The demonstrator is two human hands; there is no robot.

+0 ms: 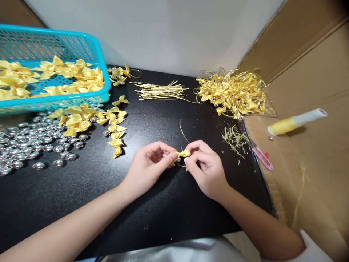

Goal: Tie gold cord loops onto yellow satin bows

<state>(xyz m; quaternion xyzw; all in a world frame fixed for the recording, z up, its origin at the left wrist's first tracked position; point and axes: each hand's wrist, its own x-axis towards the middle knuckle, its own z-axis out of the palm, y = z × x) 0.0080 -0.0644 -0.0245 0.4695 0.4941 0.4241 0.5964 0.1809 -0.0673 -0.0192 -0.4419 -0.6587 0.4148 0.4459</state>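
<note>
Between my two hands, just above the black table, is a small yellow ribbon bow [184, 153]. My left hand [151, 162] is closed, pinching the bow's left side between thumb and fingers. On the other side my right hand [207, 167] pinches its right loop with thumb and index finger. A thin gold wire tie [184, 131] sticks up behind the bow, and part of it curves below. Something small and shiny shows under the knot, mostly hidden by my fingers.
A turquoise basket [105, 72] of yellow bows stands back left, above silver bells [35, 145] and loose bows [116, 134]. Gold wire ties [162, 91] lie at the back. Finished-looking bows [234, 92] are heaped right, near wire clippings [235, 140], pink-handled scissors [262, 157] and a roll [297, 122].
</note>
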